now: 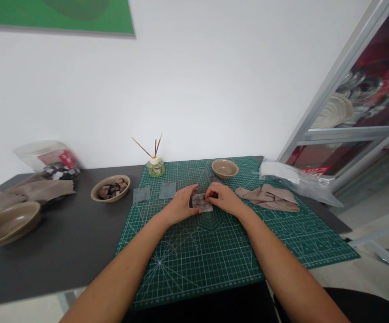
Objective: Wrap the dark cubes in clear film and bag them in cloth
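A small grey-brown mottled square (203, 204), apparently cloth, lies on the green cutting mat (194, 251). My left hand (182, 204) rests at its left side with thumb and forefinger spread apart, the thumb touching the lower edge. At the upper right corner of the square, the fingertips of my right hand (226, 197) are pinched together; what sits between them is too small to tell. Just beyond the right hand a dark grey piece (216, 178) is partly covered. Two grey-blue squares, a nearer-left one (142, 194) and another one (168, 190), lie flat to the left.
A shallow bowl (225, 168) stands at the mat's back. Folded brown cloth (270, 197) and a clear plastic bag (298, 179) lie right. Leftward are a bowl of small brown pieces (111, 188), a reed diffuser (155, 166), a larger bowl (9, 224), cloth (34, 192) and a plastic container (48, 154).
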The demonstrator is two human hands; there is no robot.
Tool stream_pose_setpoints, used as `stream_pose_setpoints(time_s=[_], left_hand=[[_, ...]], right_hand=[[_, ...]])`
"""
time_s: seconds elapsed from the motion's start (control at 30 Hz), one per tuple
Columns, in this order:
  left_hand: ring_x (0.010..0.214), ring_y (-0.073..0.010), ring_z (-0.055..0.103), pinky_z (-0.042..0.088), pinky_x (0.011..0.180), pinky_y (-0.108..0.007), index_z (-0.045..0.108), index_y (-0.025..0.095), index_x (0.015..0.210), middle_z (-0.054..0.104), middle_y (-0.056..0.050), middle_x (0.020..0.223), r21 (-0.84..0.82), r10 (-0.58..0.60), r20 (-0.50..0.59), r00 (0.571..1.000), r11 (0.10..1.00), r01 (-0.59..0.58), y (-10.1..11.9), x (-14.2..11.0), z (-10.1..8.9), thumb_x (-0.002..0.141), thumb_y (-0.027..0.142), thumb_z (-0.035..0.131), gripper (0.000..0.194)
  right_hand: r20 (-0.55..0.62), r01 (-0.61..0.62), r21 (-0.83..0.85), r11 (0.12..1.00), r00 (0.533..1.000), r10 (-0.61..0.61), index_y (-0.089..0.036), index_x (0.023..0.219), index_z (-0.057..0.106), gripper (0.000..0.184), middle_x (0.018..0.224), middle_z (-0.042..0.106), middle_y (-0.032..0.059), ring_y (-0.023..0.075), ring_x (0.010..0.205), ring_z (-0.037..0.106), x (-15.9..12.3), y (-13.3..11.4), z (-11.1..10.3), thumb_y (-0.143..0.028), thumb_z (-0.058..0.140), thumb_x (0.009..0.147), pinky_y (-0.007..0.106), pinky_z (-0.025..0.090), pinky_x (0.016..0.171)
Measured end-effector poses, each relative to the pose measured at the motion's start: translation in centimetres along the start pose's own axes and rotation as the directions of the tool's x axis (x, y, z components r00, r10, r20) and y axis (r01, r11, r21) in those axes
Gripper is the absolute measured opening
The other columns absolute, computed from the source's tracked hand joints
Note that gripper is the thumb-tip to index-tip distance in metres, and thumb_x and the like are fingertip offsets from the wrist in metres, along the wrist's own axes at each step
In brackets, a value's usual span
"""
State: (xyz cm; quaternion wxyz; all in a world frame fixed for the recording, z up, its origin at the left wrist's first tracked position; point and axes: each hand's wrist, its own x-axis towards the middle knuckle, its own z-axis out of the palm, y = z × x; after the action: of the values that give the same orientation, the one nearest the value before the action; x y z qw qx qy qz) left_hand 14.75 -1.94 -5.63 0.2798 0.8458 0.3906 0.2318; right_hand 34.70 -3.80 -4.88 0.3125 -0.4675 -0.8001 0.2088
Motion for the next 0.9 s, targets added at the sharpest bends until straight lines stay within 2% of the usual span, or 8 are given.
stream_pose_setpoints(time_s=[0.07, 0.17, 0.23, 0.33, 0.5, 0.63, 0.8, 0.9], left_hand=[[0.118, -0.0297, 0.055, 0.042, 0.104, -0.045, 0.041, 0.012, 0.135, 0.054, -0.017, 0.131, 0.000, 0.002, -0.004, 1.000, 1.000, -0.002, 0.0, 0.0, 0.0, 0.062, 0.021, 0.080, 0.083], [0.117, -0.0297, 0.055, 0.042, 0.104, -0.045, 0.041, 0.011, 0.135, 0.055, -0.018, 0.129, 0.005, 0.006, -0.008, 1.000, 1.000, -0.006, 0.0, 0.1, 0.0, 0.062, 0.021, 0.080, 0.083], [0.117, -0.0291, 0.055, 0.041, 0.104, -0.045, 0.040, 0.008, 0.135, 0.055, -0.019, 0.129, 0.008, 0.005, -0.003, 1.000, 1.000, -0.005, -0.1, 0.1, 0.0, 0.062, 0.021, 0.080, 0.083], [0.118, -0.0290, 0.055, 0.041, 0.104, -0.045, 0.040, 0.010, 0.135, 0.055, -0.018, 0.129, 0.008, -0.001, 0.001, 1.000, 1.000, 0.001, -0.2, 0.0, 0.1, 0.063, 0.021, 0.079, 0.083], [0.119, -0.0294, 0.054, 0.041, 0.104, -0.047, 0.039, 0.017, 0.136, 0.055, -0.015, 0.130, 0.004, 0.012, -0.004, 1.000, 1.000, -0.012, -0.3, 0.0, 0.1, 0.064, 0.021, 0.079, 0.082], [0.116, -0.0289, 0.056, 0.042, 0.103, -0.047, 0.040, 0.016, 0.136, 0.055, -0.015, 0.129, -0.007, 0.010, 0.000, 1.000, 1.000, -0.010, -0.3, 0.0, 0.2, 0.063, 0.021, 0.079, 0.082], [0.117, -0.0294, 0.055, 0.042, 0.103, -0.047, 0.040, 0.016, 0.136, 0.056, -0.015, 0.128, 0.002, 0.008, -0.008, 1.000, 1.000, -0.008, -0.2, 0.0, 0.1, 0.063, 0.022, 0.079, 0.083], [0.117, -0.0295, 0.056, 0.042, 0.102, -0.046, 0.041, 0.014, 0.135, 0.056, -0.016, 0.127, -0.002, 0.001, -0.003, 1.000, 1.000, -0.001, -0.1, -0.1, 0.0, 0.063, 0.022, 0.079, 0.083]], right_hand=[[0.008, 0.025, -0.021, 0.999, 1.000, -0.025, -0.016, 0.071, 0.064, 0.016, 0.076, 0.059, 0.0009, 0.0159, 0.080, 0.054, 0.1, -0.3, 0.2, -0.001, 0.062, 0.073, 0.028, 0.041, 0.073], [0.100, 0.092, 0.026, 0.995, 0.990, -0.095, -0.017, 0.070, 0.065, 0.014, 0.077, 0.060, 0.0005, 0.0158, 0.081, 0.055, 0.1, -1.1, 0.4, -0.003, 0.064, 0.073, 0.027, 0.042, 0.073], [0.129, 0.084, 0.036, 0.996, 0.988, -0.088, -0.018, 0.073, 0.067, 0.011, 0.077, 0.061, 0.0002, 0.0153, 0.078, 0.056, -0.2, -1.4, 0.3, -0.007, 0.067, 0.074, 0.027, 0.042, 0.071], [0.081, 0.043, -0.022, 0.999, 0.996, -0.041, -0.018, 0.080, 0.069, 0.006, 0.078, 0.064, 0.0016, 0.0158, 0.077, 0.057, -0.4, -1.1, 0.0, -0.013, 0.066, 0.079, 0.028, 0.042, 0.071], [-0.065, -0.005, -0.191, 0.982, 0.998, -0.007, -0.017, 0.077, 0.069, 0.009, 0.083, 0.067, 0.0054, 0.0196, 0.086, 0.055, 0.0, 0.5, 0.1, -0.015, 0.062, 0.082, 0.036, 0.041, 0.082], [-0.139, -0.041, -0.195, 0.980, 0.990, 0.014, -0.017, 0.078, 0.068, 0.008, 0.082, 0.065, 0.0050, 0.0192, 0.084, 0.054, 0.0, 0.9, 0.2, -0.014, 0.061, 0.082, 0.036, 0.041, 0.081], [-0.075, 0.080, -0.153, 0.985, 0.993, -0.092, -0.019, 0.085, 0.069, 0.005, 0.088, 0.065, 0.0048, 0.0198, 0.089, 0.054, -0.3, 0.4, 0.3, -0.018, 0.065, 0.082, 0.037, 0.040, 0.086], [-0.017, 0.059, -0.167, 0.984, 0.998, -0.063, -0.018, 0.083, 0.070, 0.004, 0.088, 0.064, 0.0053, 0.0204, 0.089, 0.054, -0.4, 0.3, 0.2, -0.019, 0.068, 0.080, 0.037, 0.040, 0.086]])
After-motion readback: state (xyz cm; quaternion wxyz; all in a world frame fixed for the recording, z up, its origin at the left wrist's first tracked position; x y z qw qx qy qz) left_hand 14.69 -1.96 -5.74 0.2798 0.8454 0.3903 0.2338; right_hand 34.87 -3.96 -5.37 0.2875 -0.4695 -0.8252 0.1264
